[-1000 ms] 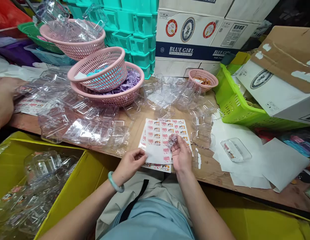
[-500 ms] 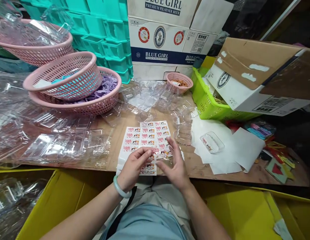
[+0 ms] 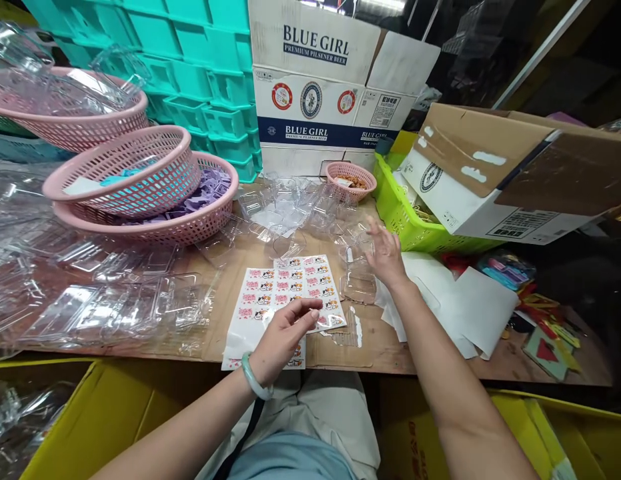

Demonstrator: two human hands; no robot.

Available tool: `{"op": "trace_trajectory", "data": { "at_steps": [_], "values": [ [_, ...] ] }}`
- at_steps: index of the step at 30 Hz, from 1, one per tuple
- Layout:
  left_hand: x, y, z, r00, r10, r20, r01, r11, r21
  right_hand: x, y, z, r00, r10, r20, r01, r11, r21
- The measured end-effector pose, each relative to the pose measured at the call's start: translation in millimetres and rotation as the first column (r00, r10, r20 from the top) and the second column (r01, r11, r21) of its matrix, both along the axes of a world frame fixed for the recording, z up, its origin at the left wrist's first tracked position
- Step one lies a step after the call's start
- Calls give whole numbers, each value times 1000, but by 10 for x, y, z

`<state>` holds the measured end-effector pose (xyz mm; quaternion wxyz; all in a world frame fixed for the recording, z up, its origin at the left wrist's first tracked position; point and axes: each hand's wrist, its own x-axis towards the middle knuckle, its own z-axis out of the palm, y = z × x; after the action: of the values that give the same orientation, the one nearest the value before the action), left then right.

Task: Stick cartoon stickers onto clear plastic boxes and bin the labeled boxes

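- We have overlapping white paper sheets of cat stickers with pink lettering (image 3: pixel 310 277) lying flat near the front edge of the brown cardboard-topped table (image 3: pixel 335 355).
- Part of the stickers seem used: a bare white patch of backing (image 3: pixel 245 333) shows at the lower left of the sheets, while several rows of printed stickers remain above it, so we judge this supply partly spent.
- Our left hand (image 3: pixel 281 339) is over the lower part of the sheets, thumb and forefinger narrowed together; we cannot tell whether a peeled sticker is between the tips.
- Our right hand (image 3: pixel 385 258) is out over the table with its fingers spread wide, just beside the thin clear plastic containers (image 3: pixel 360 288); we see none gripped in it.
- Much appears left: more see-through plastic pieces (image 3: pixel 80 307) lie heaped at the left, and we make out no sticker on them.
- Other clear pieces lie in the yellow carton (image 3: pixel 87 413) at lower left, too blurred for us to count as finished or not.
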<state>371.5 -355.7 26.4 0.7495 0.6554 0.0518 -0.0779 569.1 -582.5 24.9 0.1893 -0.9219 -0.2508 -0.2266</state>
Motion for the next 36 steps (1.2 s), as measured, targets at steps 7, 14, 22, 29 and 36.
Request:
{"op": "trace_trajectory", "data": {
  "at_steps": [7,14,22,29,36],
  "values": [
    [165,97,111,991,73,114,-73,997,-6,-39,245,259,991,23,129,-63,947,314],
    [271,-121,287,973,-76,-218,-136,575,-807,-1140,1118,61,996,-24,83,-60,505,861],
    [131,212,72,933,225,-282,-355,708,-610,-1647,1114,-299,988,126,-87,-37,748,663],
    [-17,403,42,938,175,-298,-303,833,-464,-1689,1055,-351,915,351,199,-403,829,389],
    [-218,537,1,987,46,-157,-133,781,-610,-1653,1051,-367,948,307,-87,-220,826,519]
  ]
}}
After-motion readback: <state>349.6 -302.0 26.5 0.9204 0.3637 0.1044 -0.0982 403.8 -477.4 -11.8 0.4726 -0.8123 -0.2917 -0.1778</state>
